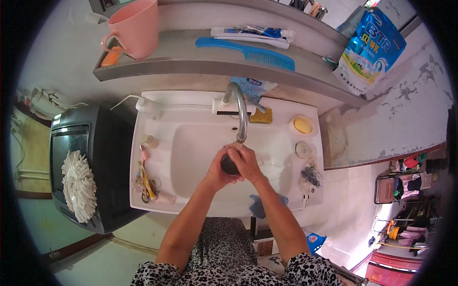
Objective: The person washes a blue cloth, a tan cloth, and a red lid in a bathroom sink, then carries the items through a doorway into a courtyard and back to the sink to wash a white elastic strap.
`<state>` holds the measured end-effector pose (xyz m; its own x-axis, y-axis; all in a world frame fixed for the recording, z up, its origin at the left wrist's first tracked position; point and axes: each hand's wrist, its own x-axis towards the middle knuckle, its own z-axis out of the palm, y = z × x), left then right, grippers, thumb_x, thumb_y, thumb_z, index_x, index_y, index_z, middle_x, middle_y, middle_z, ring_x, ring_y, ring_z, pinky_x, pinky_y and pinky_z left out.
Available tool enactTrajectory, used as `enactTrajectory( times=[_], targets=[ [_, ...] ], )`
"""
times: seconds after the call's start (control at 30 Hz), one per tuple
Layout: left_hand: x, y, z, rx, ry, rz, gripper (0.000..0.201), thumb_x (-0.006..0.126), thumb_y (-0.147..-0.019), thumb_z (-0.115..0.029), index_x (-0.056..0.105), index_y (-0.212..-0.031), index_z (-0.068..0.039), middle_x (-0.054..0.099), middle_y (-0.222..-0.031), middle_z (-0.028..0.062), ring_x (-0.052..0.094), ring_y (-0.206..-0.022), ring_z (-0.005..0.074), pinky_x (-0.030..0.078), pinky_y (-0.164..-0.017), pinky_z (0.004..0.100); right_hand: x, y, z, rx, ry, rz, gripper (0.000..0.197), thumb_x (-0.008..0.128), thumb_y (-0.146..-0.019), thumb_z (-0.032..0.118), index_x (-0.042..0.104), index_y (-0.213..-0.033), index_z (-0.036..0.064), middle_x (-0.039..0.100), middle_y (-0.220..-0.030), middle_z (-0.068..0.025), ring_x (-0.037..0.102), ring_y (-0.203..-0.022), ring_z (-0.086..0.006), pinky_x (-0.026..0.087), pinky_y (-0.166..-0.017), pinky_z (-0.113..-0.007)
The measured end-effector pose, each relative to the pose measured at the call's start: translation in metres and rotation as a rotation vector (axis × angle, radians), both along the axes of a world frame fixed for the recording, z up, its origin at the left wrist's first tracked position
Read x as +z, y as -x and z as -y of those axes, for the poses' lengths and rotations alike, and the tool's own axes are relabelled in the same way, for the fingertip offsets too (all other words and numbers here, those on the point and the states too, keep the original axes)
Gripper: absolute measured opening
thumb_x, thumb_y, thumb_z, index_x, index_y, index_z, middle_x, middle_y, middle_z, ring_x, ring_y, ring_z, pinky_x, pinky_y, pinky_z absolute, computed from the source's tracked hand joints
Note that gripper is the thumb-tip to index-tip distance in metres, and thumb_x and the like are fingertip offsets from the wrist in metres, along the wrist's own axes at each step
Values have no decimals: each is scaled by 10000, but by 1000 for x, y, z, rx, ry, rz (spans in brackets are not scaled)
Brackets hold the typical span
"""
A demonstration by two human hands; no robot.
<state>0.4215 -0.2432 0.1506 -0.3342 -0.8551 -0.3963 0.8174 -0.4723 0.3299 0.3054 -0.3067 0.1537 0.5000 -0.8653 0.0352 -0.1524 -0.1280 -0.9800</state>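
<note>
My left hand (217, 171) is wrapped around the left side and underside of a dark round object (229, 165). From the right, my right hand (246, 161) closes over the same object, its fingers pressed near the top. Both hands are directly below the spout of the curved metal faucet (242, 119). A little water seems to fall from the spout onto the fingers. The object's exact kind cannot be made out, since the hands cover much of it. Beneath them is the white sink basin (186, 148).
A yellow sponge (261, 116), a soap dish (301, 126), a drain cover (302, 149) and a blue cloth (265, 206) lie around the basin. Small toiletries (145, 183) line the left rim. Above, a shelf (176, 66) holds a pink mug (133, 31) and a blue comb (257, 53).
</note>
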Motion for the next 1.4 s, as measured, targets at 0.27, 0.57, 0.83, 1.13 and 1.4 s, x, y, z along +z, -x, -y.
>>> enactTrajectory(
  times=[0.27, 0.57, 0.83, 1.13, 1.4],
  targets=[
    [3, 10, 17, 240, -49, -295, 478, 389, -899, -470, 520, -1149, -85, 589, -1027, 129, 572, -922, 331, 533, -652, 314, 16, 19, 42, -268, -58, 39, 300, 483, -920, 279, 586, -1012, 13, 611, -872, -36, 561, -831, -138, 458, -768, -279],
    [8, 8, 9, 311, 36, 29, 292, 518, -891, -342, 536, -1072, -114, 581, -987, 49, 540, -1000, 327, 473, -871, 435, 12, -13, 85, -478, 608, -191, 405, 549, -789, 57, 478, -1187, 56, 528, -1059, -150, 534, -945, -311, 441, -820, -359],
    [12, 1, 16, 257, -144, 436, 313, 516, -837, -410, 518, -920, -109, 581, -739, 60, 617, -637, 228, 516, -637, 318, 23, -29, 47, -539, 426, -194, 440, 491, -782, 38, 448, -1220, 48, 538, -1065, -161, 565, -894, -325, 454, -777, -400],
    [-26, 3, 38, 335, 244, -61, 320, 331, -907, -363, 527, -943, -113, 564, -887, 26, 548, -823, 178, 459, -734, 338, 25, -27, -13, -93, 169, -252, 383, 422, -908, 184, 414, -1280, 93, 431, -1302, -148, 459, -1136, -325, 366, -964, -394],
    [3, 35, -14, 160, -251, 446, 393, 375, -825, -547, 489, -763, -177, 516, -630, 8, 448, -441, 141, 287, -342, 242, -22, -4, -34, 25, -230, 128, 383, 313, -941, 272, 459, -1239, 79, 449, -1291, -89, 419, -1186, -197, 271, -1028, -303]
  ],
)
